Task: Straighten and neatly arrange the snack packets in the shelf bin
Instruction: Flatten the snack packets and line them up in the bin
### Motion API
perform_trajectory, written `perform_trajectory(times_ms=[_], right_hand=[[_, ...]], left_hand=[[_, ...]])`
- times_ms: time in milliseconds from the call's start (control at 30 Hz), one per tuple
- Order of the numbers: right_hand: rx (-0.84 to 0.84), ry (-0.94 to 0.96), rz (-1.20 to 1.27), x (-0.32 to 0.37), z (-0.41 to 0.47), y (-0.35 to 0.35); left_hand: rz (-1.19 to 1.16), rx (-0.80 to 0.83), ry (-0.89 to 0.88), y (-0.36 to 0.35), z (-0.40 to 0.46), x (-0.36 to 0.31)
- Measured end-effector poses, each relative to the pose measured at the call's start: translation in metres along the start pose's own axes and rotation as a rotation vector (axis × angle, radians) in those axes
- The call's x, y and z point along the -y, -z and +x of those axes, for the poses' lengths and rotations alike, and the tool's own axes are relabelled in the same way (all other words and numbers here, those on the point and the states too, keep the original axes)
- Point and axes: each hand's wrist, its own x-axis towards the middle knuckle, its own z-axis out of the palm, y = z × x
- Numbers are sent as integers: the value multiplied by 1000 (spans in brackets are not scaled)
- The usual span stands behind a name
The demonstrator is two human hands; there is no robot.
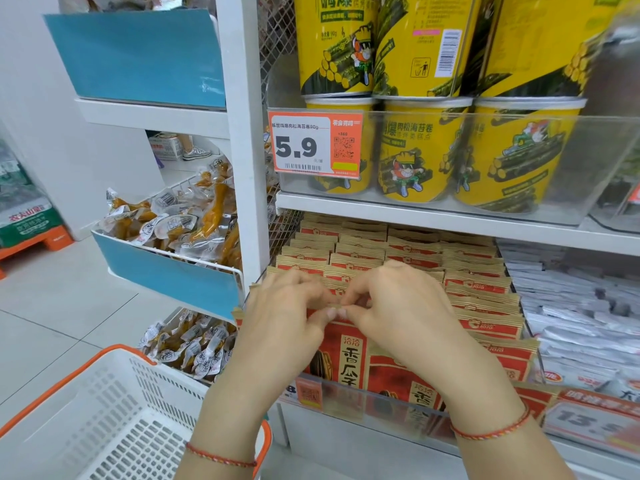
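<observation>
Fingertips of the left hand (pixel 284 306) and right hand (pixel 394 306) are pinching the top edge of the front sunflower seed packet (pixel 341 355), which should be squared against the rows behind inside the clear bin (pixel 381 403).

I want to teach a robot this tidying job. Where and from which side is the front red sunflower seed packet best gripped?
By its flat top seal, from above: the front red sunflower seed packet stands upright, its lower part behind the clear bin front. Left hand and right hand pinch there.
</observation>
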Motion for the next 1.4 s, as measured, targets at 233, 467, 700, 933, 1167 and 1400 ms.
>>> perform_trajectory(times_ms=[233, 467, 700, 933, 1167, 1400], right_hand=[[39, 99, -114, 6, 0, -10], [150, -82, 185, -33, -4, 16], [222, -213, -201, -100, 32, 17], [240, -232, -172, -124, 60, 0], [233, -82, -260, -127, 44, -4], [198, -62, -151, -131, 40, -6]], left_hand=[[212, 108, -2, 1, 2, 2], [53, 209, 23, 6, 7, 4], [-184, 292, -26, 6, 12, -13], [-102, 118, -150, -19, 24, -41], [154, 332, -166, -43, 63, -53], [161, 388, -120, -73, 110, -58]])
